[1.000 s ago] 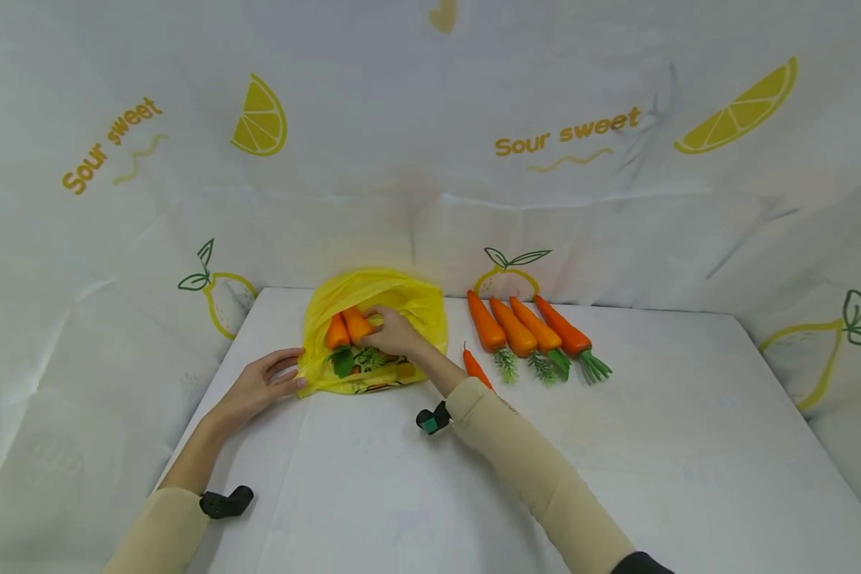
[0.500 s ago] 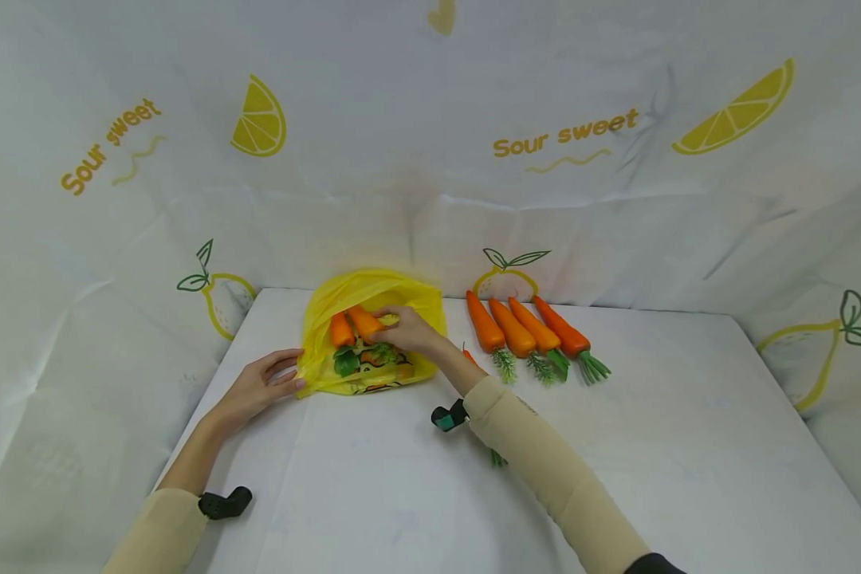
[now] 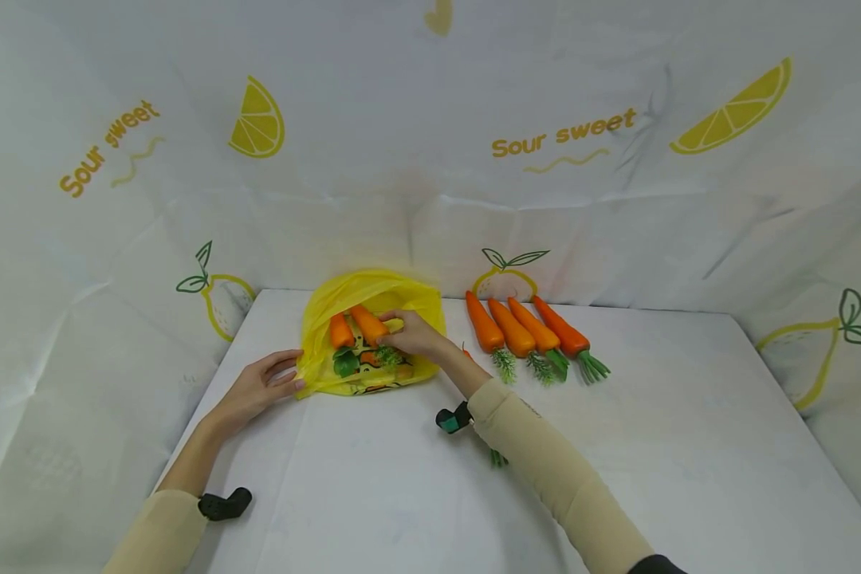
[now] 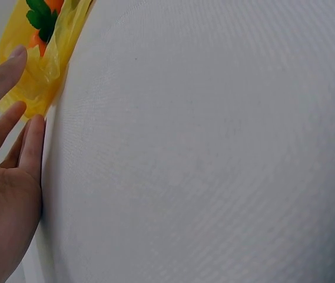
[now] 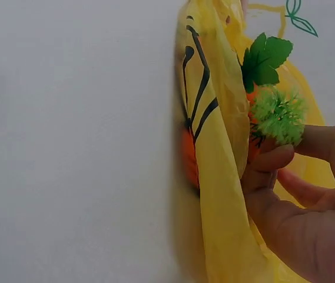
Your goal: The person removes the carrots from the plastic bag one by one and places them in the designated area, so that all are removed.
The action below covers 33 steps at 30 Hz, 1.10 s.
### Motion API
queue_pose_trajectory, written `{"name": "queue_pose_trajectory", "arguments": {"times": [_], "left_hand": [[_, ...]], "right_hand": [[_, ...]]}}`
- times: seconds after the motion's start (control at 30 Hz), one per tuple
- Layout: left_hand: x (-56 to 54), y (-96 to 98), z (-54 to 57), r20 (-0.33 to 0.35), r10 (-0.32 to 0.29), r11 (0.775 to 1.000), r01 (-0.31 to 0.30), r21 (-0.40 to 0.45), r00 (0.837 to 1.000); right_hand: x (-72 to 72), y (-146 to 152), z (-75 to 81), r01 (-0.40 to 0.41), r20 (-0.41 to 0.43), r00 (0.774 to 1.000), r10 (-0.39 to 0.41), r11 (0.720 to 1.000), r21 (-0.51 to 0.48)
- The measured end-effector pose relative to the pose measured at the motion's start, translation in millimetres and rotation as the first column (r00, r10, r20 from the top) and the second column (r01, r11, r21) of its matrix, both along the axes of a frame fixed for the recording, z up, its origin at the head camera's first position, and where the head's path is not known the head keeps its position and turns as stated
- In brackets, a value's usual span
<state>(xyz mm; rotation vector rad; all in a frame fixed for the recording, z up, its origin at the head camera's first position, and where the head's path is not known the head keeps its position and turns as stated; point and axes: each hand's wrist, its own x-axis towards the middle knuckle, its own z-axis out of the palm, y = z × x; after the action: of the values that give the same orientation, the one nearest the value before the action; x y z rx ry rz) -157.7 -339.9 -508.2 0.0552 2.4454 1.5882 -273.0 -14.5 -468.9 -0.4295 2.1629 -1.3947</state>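
Observation:
A yellow plastic bag (image 3: 430,307) lies on its side at the table's back left, its mouth toward me. Inside lie an orange carrot (image 3: 367,324) with feathery greens (image 5: 280,113) and another carrot (image 3: 340,331) with a broad green leaf (image 5: 267,59). My right hand (image 3: 414,333) reaches into the mouth, its thumb and fingers curled at the leafy end of the nearer carrot; the greens partly cover the fingertips in the right wrist view. My left hand (image 3: 261,383) touches the bag's left rim with extended fingers, thumb apart from them (image 4: 14,177).
Several carrots with green tops lie side by side right of the bag, the outermost carrot (image 3: 563,327) at the right end. Another carrot is mostly hidden under my right forearm; its green stems (image 3: 498,458) show. A lemon-printed white cloth (image 3: 373,159) rises behind the white table (image 3: 359,478).
My right hand has shifted to the right within the bag's mouth, and the carrots inside have moved slightly right too. My left hand has stayed at the rim.

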Motion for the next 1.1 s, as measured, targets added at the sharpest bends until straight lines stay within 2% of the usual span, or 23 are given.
{"name": "queue_pose_trajectory", "arguments": {"times": [0.1,0.2,0.33,0.47,0.7,0.93,1.1], "left_hand": [[0.3,0.0,0.1,0.0,0.001,1.0,-0.001,-0.002,1.0],[0.6,0.0,0.5,0.004,0.004,1.0,-0.004,-0.004,1.0],[0.3,-1.0,0.8,0.01,0.007,1.0,-0.007,-0.004,1.0],[0.2,-1.7,1.2,0.005,0.005,1.0,-0.005,-0.007,1.0],[2.2,0.2,2.3,0.005,0.005,1.0,-0.005,-0.002,1.0],[3.4,1.1,2.8,0.004,0.008,1.0,-0.008,-0.006,1.0],[2.9,1.4,2.2,0.007,0.011,1.0,-0.011,-0.008,1.0]], "right_hand": [[-0.6,4.5,3.1,0.02,0.101,0.995,-0.013,0.997,-0.07],[-3.1,9.9,5.0,0.05,0.207,0.978,-0.021,0.989,-0.139],[-6.3,14.9,6.3,0.058,0.249,0.968,-0.016,0.985,-0.162],[-6.9,16.0,6.5,0.058,0.215,0.976,-0.032,0.991,-0.118],[-2.9,11.7,2.1,0.066,0.084,0.994,-0.064,0.998,-0.014],[1.5,7.0,1.3,0.023,-0.034,0.999,-0.022,1.0,0.018],[4.0,-0.9,0.5,-0.005,-0.145,0.989,0.016,0.997,0.075]]}}
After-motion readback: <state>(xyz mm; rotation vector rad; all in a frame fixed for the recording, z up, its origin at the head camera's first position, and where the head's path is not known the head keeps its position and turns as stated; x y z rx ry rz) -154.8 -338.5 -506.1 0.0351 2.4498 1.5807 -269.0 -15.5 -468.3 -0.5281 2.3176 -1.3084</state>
